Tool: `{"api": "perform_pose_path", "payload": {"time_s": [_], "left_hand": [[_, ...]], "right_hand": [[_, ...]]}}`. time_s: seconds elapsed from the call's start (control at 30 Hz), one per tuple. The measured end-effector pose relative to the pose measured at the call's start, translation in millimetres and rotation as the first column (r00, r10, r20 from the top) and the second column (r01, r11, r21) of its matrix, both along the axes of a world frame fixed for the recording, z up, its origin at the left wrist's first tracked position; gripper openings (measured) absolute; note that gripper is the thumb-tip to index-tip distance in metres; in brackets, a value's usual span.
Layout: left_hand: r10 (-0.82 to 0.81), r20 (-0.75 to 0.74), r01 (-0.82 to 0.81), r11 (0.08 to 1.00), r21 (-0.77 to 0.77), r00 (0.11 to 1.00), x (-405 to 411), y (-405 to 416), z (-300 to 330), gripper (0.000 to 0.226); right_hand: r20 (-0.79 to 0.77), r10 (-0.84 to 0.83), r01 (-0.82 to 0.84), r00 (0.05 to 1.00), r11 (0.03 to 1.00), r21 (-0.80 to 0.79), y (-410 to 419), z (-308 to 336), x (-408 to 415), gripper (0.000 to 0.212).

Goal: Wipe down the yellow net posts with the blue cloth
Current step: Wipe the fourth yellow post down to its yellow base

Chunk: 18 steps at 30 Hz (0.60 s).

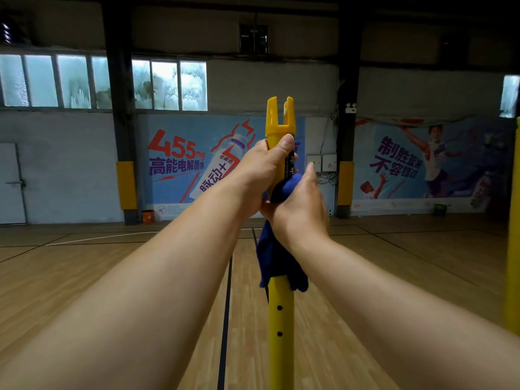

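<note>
Both hands grip the near yellow post (280,319) just under its forked top, the left hand (263,170) steadying it bare while the right hand (299,209) clamps the blue cloth (274,257) around it, apparently ready to wipe downward.

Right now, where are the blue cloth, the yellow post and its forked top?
blue cloth (274,257): head view, hanging fold below the hands.
yellow post (280,333): head view, bare shaft beside the holes.
forked top (280,119): head view, base of the prongs.
</note>
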<state>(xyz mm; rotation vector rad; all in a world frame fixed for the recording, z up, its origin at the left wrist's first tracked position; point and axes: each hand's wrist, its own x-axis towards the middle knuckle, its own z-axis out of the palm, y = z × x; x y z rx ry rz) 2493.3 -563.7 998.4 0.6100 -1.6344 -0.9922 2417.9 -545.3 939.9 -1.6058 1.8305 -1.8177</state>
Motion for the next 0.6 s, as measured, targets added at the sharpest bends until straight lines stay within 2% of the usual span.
{"api": "perform_pose_path", "payload": {"time_s": [0.27, 0.4, 0.6], "left_hand": [[-0.009, 0.049, 0.011, 0.999, -0.04, 0.999, 3.4, 2.0, -6.2, 0.037], [-0.022, 0.024, 0.023, 0.999, -0.03, 0.999, 1.8, 0.4, -14.3, 0.033], [0.022, 0.021, -0.021, 0.998, -0.065, 1.0, -0.9, -1.0, -21.1, 0.039]], "right_hand": [[-0.011, -0.035, 0.034, 0.999, 0.997, -0.075, 5.5, -46.2, 4.5, 0.109], [-0.058, -0.053, 0.048, 0.997, 0.996, -0.078, 11.2, -77.3, 7.7, 0.103], [-0.13, -0.083, 0.079, 0.988, 0.996, -0.039, 15.5, -93.9, 8.3, 0.098]]}}
